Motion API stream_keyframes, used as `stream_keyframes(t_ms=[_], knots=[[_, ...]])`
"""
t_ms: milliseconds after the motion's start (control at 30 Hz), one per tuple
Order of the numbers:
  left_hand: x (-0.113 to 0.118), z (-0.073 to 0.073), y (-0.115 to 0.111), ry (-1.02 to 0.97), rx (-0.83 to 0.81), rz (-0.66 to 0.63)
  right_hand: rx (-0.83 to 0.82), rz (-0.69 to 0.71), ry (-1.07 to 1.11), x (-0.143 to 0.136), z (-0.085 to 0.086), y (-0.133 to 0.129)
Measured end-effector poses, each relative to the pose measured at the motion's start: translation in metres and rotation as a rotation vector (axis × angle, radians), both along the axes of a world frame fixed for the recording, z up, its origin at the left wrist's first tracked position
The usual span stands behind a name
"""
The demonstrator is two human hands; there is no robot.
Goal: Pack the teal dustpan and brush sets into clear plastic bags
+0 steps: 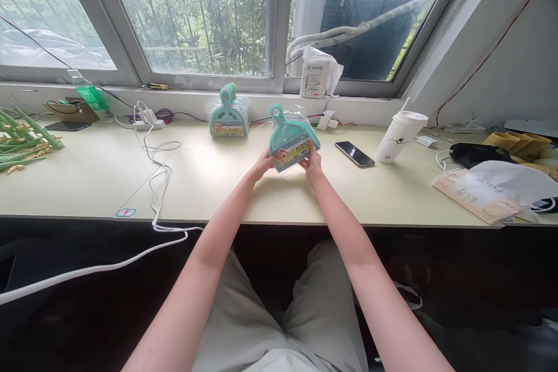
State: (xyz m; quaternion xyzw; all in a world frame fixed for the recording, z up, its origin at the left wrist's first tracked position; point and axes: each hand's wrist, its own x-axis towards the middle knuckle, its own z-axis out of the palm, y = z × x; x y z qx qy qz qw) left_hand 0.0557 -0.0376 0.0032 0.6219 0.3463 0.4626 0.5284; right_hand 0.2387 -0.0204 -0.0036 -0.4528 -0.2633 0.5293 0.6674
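Between my two hands is a teal mini dustpan and brush set (pixel 286 131) in clear plastic wrap, tilted, with a yellow label across its lower part. My left hand (pixel 263 164) grips its lower left edge. At the lower right edge, my right hand (pixel 313 161) is closed on the same set, its thumb over the label's end. Farther back and to the left stands a row of several similar wrapped dustpan sets (pixel 228 114), teal in front with other colours behind. The set I hold is just above the desk (pixel 279 203); whether it touches the surface I cannot tell.
Right of my hands lie a phone (pixel 354 153) and a white lidded cup (pixel 399 136) with a straw. White cables (pixel 161 174) trail over the desk's left front edge from a power strip (pixel 149 124). A tissue pack (pixel 318 74) stands on the sill; a Face packet (pixel 492 189) lies right.
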Motion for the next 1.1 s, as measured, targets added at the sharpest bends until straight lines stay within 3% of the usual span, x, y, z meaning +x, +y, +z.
stream_keyframes(t_ms=[233, 467, 600, 667, 767, 833, 1000, 1100], knots=[[0.0, 0.0, 0.0, 0.006, -0.006, 0.023, -0.075, 0.051, -0.002, 0.005, 0.0, 0.004], [-0.013, -0.002, 0.013, -0.154, -0.036, 0.141, 0.318, 0.333, 0.017, -0.009, 0.013, -0.009], [-0.014, 0.003, 0.008, -0.094, -0.037, 0.163, 0.31, 0.263, -0.034, -0.013, 0.007, -0.007], [-0.01, 0.007, 0.0, -0.022, -0.068, 0.049, 0.316, 0.203, -0.024, -0.011, 0.004, -0.004], [-0.005, 0.011, -0.01, 0.066, -0.215, -0.274, 0.342, 0.137, 0.006, -0.008, 0.004, -0.001], [-0.003, 0.011, -0.012, 0.064, -0.3, -0.371, 0.336, 0.112, 0.017, -0.008, 0.005, -0.001], [-0.006, 0.005, -0.001, -0.165, -0.134, -0.11, 0.299, 0.138, 0.023, -0.014, 0.004, -0.002], [-0.008, 0.001, 0.004, -0.204, -0.097, -0.067, 0.271, 0.171, 0.001, -0.016, 0.004, -0.003]])
